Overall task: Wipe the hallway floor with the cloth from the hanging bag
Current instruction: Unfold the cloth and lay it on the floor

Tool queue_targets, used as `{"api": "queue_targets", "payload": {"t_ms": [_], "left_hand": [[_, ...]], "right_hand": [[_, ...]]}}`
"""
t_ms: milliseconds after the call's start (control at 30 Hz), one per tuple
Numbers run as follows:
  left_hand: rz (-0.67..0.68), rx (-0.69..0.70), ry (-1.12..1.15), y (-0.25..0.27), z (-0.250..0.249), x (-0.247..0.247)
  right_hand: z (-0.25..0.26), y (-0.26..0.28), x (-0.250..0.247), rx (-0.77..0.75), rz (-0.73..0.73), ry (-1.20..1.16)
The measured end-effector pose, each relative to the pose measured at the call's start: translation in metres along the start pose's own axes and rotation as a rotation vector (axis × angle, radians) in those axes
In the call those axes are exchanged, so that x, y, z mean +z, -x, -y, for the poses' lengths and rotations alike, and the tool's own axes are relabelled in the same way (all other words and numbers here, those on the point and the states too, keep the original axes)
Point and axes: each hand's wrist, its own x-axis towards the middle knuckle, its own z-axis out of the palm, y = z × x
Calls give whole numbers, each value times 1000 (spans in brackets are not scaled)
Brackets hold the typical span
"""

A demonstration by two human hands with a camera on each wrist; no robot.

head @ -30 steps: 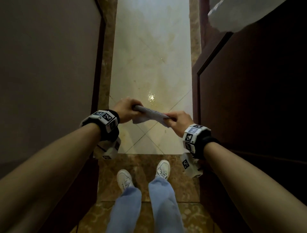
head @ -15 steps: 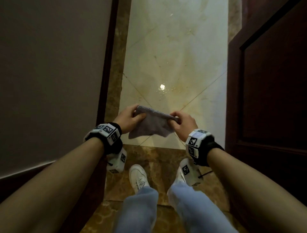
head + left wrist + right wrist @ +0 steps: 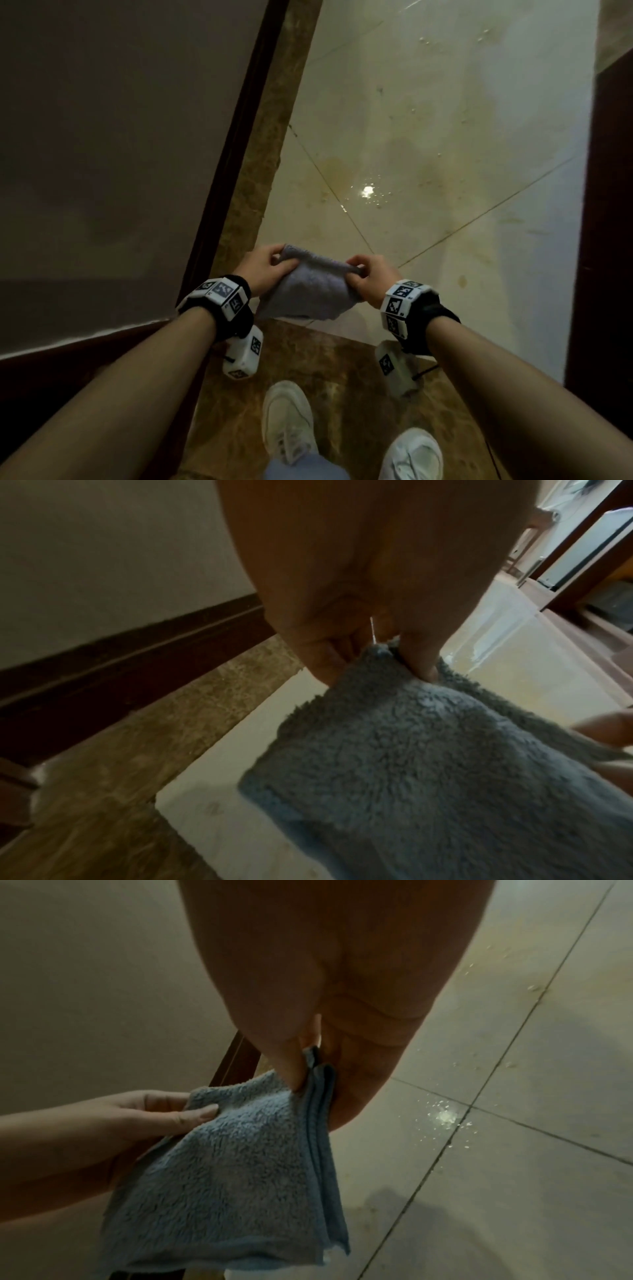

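A fluffy grey-blue cloth (image 3: 310,291) hangs folded between my two hands above the pale hallway floor tiles (image 3: 445,144). My left hand (image 3: 263,270) pinches the cloth's upper left corner (image 3: 394,656) between thumb and fingers. My right hand (image 3: 368,277) pinches the upper right corner, where the stitched edges (image 3: 316,1085) bunch together. The cloth (image 3: 232,1164) droops below both hands and does not touch the floor. Wet drops and a bright glare spot (image 3: 367,192) lie on the tiles ahead, with yellowish stains around them.
A beige wall (image 3: 120,137) with a dark skirting board (image 3: 226,164) runs along the left. A dark wooden door (image 3: 603,222) bounds the right. I stand on a brown marble border strip (image 3: 342,377), white shoes (image 3: 287,421) at the bottom.
The view has tilted down and moved forward along the hallway. The cloth, stretched taut between my hands a second ago, now hangs loose in a fold. The white bag at top right has left the view.
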Motion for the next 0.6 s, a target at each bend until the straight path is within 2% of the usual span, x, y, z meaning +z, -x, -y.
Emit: {"api": "queue_targets", "payload": {"t_ms": [200,300,433,500,600], "left_hand": [[24,-61,-118,-40,52,16],[66,-67,-174,-48,65,23],[125,-85,-275,-54,75,30],[73,-69,-322,-56,78,33],[-51,-13,-461,-58,83,33]], "right_hand": [[-23,-67,37,23,145,22],[-29,-79,48,66,229,-47],[-34,-91,58,91,279,72],[-33,-96,63,63,263,150],[-32,-101,67,-40,199,409]]}}
